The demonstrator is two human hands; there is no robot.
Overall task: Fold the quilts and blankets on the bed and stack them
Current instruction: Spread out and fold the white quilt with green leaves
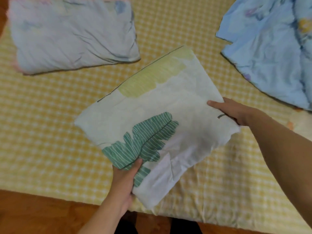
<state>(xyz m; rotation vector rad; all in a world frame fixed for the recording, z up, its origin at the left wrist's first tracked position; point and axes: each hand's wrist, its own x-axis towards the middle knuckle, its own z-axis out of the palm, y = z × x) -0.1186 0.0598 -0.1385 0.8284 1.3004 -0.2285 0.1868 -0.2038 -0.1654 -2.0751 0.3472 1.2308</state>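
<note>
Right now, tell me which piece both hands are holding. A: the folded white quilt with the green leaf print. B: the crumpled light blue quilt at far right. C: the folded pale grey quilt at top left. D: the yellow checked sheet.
A: the left hand and the right hand grip opposite edges of the folded white leaf-print quilt.

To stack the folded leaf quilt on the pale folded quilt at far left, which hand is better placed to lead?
Probably left: the left hand grips the leaf quilt on the pale quilt's side.
</note>
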